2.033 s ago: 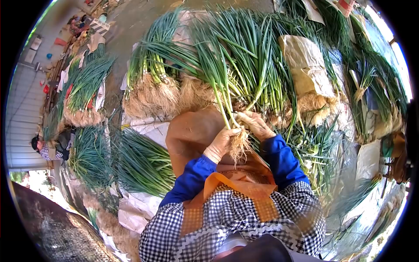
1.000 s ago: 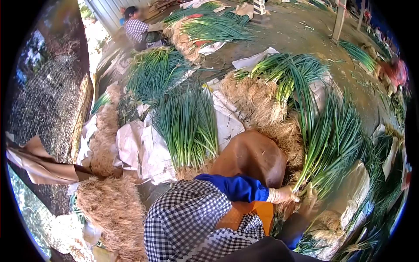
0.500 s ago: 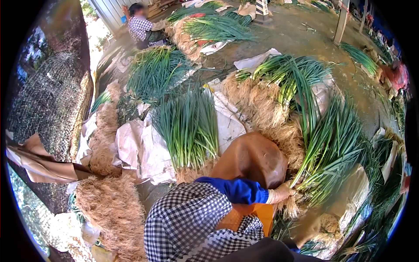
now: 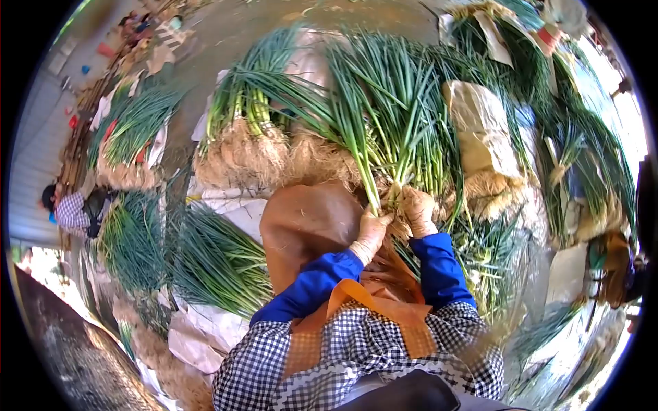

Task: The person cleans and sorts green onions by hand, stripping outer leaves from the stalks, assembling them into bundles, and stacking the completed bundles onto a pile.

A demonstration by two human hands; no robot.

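In front of my knee, my left hand point(image 4: 371, 231) is closed round the lower ends of a few green onions point(image 4: 358, 154), whose long leaves point away from me. My right hand point(image 4: 417, 211) is beside it, fingers curled at the pale root ends of green onions point(image 4: 397, 179); exactly what lies inside its fingers is partly hidden. Behind and to the right of both hands spreads a thick pile of green onions point(image 4: 430, 140). Brown stringy roots point(image 4: 315, 159) lie just beyond my knee.
An orange-brown apron point(image 4: 301, 222) covers my knee. More green onion bundles lie to the left point(image 4: 216, 257) and farther off point(image 4: 250, 113). A tan sack point(image 4: 480, 123) lies at the right. Another person point(image 4: 72, 209) sits at the far left.
My view has swung to the right. Both hands now show at the onion bases in front of me; before, only one hand was clearly visible, at the edge of the pile.
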